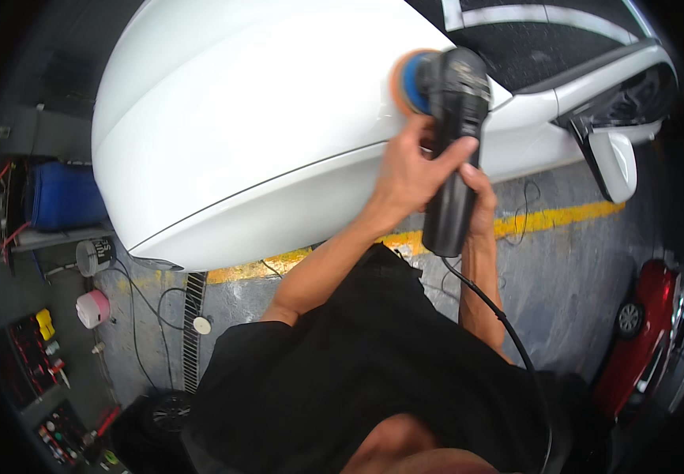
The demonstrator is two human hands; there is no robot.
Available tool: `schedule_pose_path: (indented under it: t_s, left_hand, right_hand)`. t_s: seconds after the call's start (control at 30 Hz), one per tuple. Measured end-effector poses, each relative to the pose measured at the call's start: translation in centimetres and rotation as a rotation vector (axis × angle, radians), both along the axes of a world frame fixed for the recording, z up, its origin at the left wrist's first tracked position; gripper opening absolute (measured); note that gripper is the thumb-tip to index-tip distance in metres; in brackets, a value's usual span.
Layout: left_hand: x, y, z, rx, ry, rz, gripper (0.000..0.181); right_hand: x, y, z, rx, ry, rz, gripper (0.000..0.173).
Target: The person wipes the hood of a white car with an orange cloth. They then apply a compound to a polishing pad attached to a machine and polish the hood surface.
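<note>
A black corded car polisher (451, 207) is held in both hands above the white car's bonnet (247, 118). Its blue backing plate and orange foam pad (404, 83) lie against the paint near the base of the windscreen, the pad blurred and partly hidden by the tool. My left hand (410, 163) grips the neck just behind the head, thumb across the body. My right hand (481, 198) wraps the far side of the body, its fingers mostly hidden. From the butt end a black power cord (496, 311) runs down past my right arm.
The wing mirror (614, 166) sticks out at the right. A yellow floor line (543, 220) and a drain grate (193, 332) cross the floor. At the left are a blue container (66, 195), a bucket (88, 258), a pink-and-white jug (92, 308) and loose cables. A red car (644, 338) stands lower right.
</note>
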State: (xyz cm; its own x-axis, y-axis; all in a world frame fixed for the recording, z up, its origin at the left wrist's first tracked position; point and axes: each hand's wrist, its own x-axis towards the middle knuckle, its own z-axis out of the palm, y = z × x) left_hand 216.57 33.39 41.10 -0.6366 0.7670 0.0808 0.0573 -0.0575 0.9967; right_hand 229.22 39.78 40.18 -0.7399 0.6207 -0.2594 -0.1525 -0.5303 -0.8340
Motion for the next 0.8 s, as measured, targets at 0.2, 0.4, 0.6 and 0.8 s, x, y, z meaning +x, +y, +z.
schedule_pose_path:
  t_s: [0.2,0.4,0.6,0.8]
  left_hand:
    - [-4.9,-5.7,-0.9,-0.004,-0.340,0.149,0.045]
    - [-11.3,-7.8,0.6,-0.098,-0.169,0.321,0.058]
    - [-19.6,-6.1,-0.8,-0.041,-0.179,0.352,0.074]
    - [-26.1,2.0,-2.0,-0.142,-0.069,0.351,0.074]
  right_hand:
    - [-6.9,-3.9,1.5,0.048,-0.014,0.186,0.065]
    - [-14.4,-4.2,1.5,0.006,0.106,0.392,0.061]
    - [-22.3,-3.0,1.4,0.143,0.065,0.433,0.063]
    - [-27.0,2.9,-0.1,0.096,0.081,0.353,0.059]
